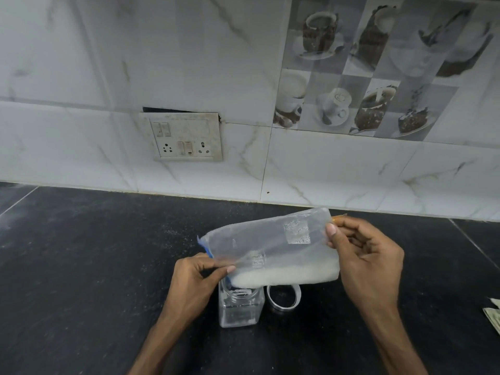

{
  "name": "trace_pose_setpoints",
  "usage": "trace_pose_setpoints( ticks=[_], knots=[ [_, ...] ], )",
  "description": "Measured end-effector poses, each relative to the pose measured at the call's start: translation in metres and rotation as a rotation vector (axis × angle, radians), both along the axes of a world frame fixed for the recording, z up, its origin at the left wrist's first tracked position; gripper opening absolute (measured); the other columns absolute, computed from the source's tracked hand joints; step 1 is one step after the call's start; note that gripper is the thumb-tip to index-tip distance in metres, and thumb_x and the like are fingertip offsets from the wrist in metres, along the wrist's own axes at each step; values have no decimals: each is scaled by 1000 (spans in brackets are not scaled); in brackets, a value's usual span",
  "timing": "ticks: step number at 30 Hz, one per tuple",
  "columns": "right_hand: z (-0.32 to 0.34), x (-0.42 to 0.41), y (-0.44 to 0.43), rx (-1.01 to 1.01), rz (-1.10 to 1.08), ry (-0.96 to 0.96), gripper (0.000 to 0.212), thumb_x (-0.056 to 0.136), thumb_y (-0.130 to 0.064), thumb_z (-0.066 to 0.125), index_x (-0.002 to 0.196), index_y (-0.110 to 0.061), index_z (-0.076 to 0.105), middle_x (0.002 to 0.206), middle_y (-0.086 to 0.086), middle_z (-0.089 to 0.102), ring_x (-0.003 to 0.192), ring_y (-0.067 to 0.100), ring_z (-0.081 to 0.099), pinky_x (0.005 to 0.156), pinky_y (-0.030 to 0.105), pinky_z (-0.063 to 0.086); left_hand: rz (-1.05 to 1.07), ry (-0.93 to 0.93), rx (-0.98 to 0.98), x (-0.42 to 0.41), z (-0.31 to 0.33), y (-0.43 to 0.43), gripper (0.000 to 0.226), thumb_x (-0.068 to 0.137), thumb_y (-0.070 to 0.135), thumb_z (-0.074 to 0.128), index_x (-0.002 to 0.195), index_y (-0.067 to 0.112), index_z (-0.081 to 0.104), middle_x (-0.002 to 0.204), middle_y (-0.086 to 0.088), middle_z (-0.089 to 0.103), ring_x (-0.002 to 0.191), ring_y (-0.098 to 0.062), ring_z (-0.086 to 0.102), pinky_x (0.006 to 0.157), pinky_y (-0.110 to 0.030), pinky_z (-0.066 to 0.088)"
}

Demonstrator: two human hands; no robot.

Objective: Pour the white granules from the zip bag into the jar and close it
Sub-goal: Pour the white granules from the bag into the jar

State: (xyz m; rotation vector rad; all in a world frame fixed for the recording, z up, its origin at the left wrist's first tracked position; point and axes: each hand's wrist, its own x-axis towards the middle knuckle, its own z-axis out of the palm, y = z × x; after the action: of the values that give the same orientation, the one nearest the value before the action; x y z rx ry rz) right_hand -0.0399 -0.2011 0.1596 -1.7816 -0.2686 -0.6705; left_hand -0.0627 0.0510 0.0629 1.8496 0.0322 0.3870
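Hands: zip bag [270, 247] is pinched, left hand [194, 280] at mouth, right hand [368, 261] at far corner.
Spill risk: granules [284, 276] are lost beside jar [240, 307] if mouth drifts.

Clear plastic zip bag [270, 247] overhangs the square clear jar [239, 311], round metal lid [284, 296] just beside; black tabletop [81, 266] open leftward.

Both hands are in shot and both are bare: the left hand [194, 280] and the right hand [365, 261] show plain knuckles and creased finger joints. The left forearm [162, 345] and right forearm [392, 334] run uncovered to the bottom of the view. The right thumbnail [330, 230] is trimmed short and rounded.
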Motion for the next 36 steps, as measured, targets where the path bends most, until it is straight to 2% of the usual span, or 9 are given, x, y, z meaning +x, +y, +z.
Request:
trace_pose_setpoints(
  ticks=[5, 14, 18, 24, 26, 29, 32, 36],
  knots=[
    [1, 0, -2, 17, 4, 1, 27, 85, -7, 74, 91, -33, 71, 90, -12, 75, 73, 6, 73, 71, 14, 57, 1, -3, 8, 0, 1, -3, 29, 75, 5, 84, 80, 34, 82, 88, 20, 79, 85, 4, 74, 76, -9, 55],
    [0, -2, -1, 67, -8, -12, 14, 83, -22, 71, 93, -32, 71, 89, -12, 76, 71, 6, 73, 70, 12, 56, 0, -11, 24, 0, 1, -6, 28, 76, 6, 84, 81, 33, 82, 88, 20, 79, 84, 4, 74, 74, -8, 55],
    [-2, -2, -2, 84, -20, -16, 19, 84, -14, 73, 94, -30, 71, 88, -13, 76, 71, 6, 73, 70, 14, 57, 4, -11, 24, 0, 1, -6, 36, 76, 5, 84, 78, 40, 81, 87, 23, 78, 83, 6, 73, 74, -7, 55],
    [-4, -3, 1, 105, -20, -26, 17, 84, -14, 73, 94, -28, 72, 89, -9, 76, 71, 8, 73, 69, 14, 58, 6, -10, 22, -1, 0, -4, 34, 76, 5, 84, 79, 39, 80, 88, 22, 79, 84, 4, 74, 74, -8, 55],
    [-4, -3, 1, 76, -7, -31, 19, 84, -14, 73, 95, -30, 71, 90, -11, 76, 72, 6, 73, 69, 13, 57, 4, -13, 36, -2, 0, -4, 31, 76, 4, 84, 82, 35, 81, 88, 23, 78, 84, 6, 74, 75, -7, 55],
    [-4, -3, 0, 102, -15, -29, 23, 84, -10, 74, 93, -30, 71, 86, -15, 76, 70, 5, 72, 68, 12, 56, 10, -7, 20, -1, 1, -5, 34, 75, 5, 84, 77, 38, 81, 85, 24, 78, 83, 6, 73, 73, -7, 55],
    [-2, -2, 0, 84, -3, -39, 24, 85, -8, 74, 94, -30, 71, 87, -13, 76, 70, 4, 72, 68, 10, 55, -7, -9, 19, -1, 2, -6, 29, 77, 6, 84, 83, 34, 82, 88, 22, 79, 86, 5, 74, 75, -8, 55],
    [-3, -2, 3, 98, -13, -40, 26, 85, -4, 74, 94, -28, 71, 89, -12, 76, 71, 4, 72, 69, 11, 56, 11, -12, 9, -1, 2, -7, 34, 76, 4, 84, 77, 38, 80, 84, 26, 78, 82, 6, 74, 72, -7, 55]
  ],
)
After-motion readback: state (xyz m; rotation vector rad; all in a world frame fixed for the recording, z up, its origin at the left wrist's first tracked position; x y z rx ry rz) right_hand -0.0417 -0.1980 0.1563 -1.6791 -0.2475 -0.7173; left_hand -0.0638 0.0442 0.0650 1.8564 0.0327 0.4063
